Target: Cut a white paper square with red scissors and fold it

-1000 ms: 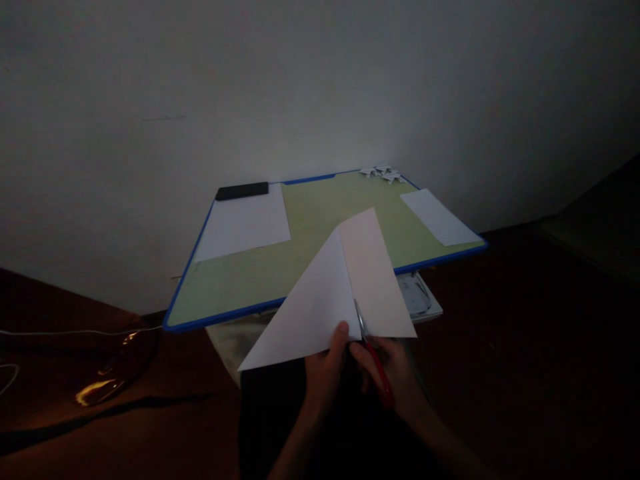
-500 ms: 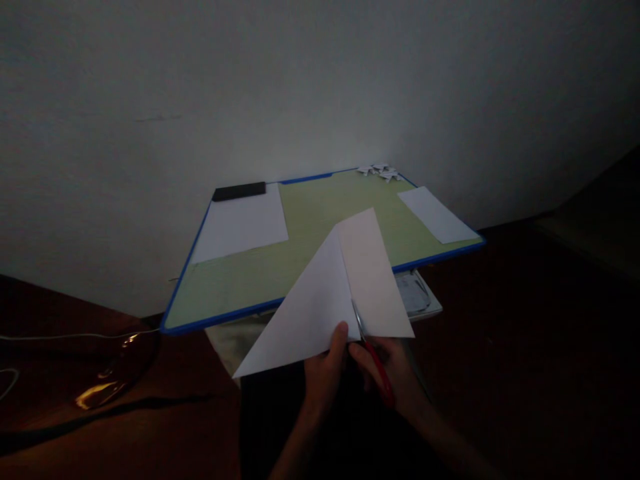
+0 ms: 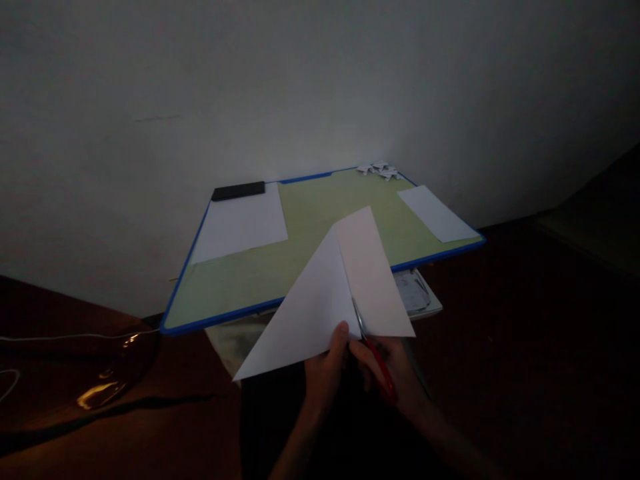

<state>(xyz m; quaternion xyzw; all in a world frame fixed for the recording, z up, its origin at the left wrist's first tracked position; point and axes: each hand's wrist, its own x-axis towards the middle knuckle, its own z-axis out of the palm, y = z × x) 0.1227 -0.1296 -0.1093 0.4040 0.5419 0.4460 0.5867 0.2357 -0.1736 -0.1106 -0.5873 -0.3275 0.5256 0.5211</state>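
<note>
A white sheet of paper (image 3: 310, 307), folded into a triangle with a flat strip along its right side, is held in front of the table's near edge. My left hand (image 3: 325, 370) pinches its lower edge, thumb on top. In my right hand (image 3: 395, 373) is a pair of red-handled scissors (image 3: 383, 367). Their metal blades lie at the paper's lower edge, along the line between the triangle and the strip. How far the blades are apart is hard to make out in the dim light.
The green table (image 3: 235, 287) has a blue rim. On it lie a white sheet (image 3: 245, 223) under a black flat object (image 3: 239, 191), a paper strip (image 3: 437, 213) at right, and several small folded paper pieces (image 3: 381, 171) at the back. A pale wall (image 3: 310, 87) stands behind.
Very little differs. The paper's top corner has shifted slightly left, and the scissors' handle has shifted slightly right. Both hands keep their hold.
</note>
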